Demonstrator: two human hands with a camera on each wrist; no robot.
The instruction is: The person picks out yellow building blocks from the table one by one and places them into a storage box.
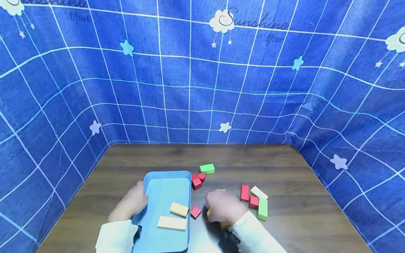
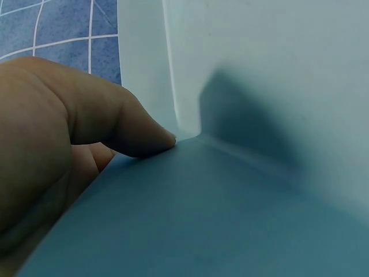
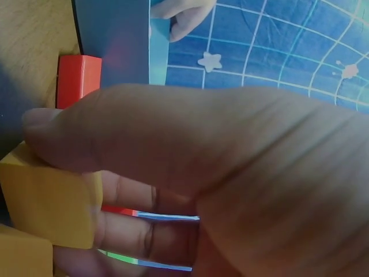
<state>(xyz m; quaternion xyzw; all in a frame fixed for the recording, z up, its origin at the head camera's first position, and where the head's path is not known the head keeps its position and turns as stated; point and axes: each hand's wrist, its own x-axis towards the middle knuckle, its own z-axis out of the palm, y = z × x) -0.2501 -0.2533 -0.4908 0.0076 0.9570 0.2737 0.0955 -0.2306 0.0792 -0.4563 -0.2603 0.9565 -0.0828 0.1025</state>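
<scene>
A blue tray (image 1: pixel 167 191) lies on the table, and my left hand (image 1: pixel 134 200) grips its left wall. In the left wrist view the thumb (image 2: pixel 144 130) presses on the inside of that wall, with other fingers partly hidden behind it. Inside the tray are a yellow block (image 1: pixel 179 209) and a long cream block (image 1: pixel 172 223). To the right of the tray, my right hand (image 1: pixel 226 205) pinches a yellow block (image 3: pixel 49 202) between thumb and fingers. Another yellow block (image 3: pixel 23 254) sits right beside it. A red cube (image 1: pixel 195 212) lies between tray and right hand.
Several red blocks (image 1: pixel 196 182) and a green block (image 1: pixel 207 169) lie beyond the tray's right edge. Right of my right hand are a red block (image 1: pixel 245 193), a smaller red cube (image 1: pixel 253 202), a cream block (image 1: pixel 259 192) and a green block (image 1: pixel 262 209). Blue patterned cloth (image 1: pixel 202 84) surrounds the table.
</scene>
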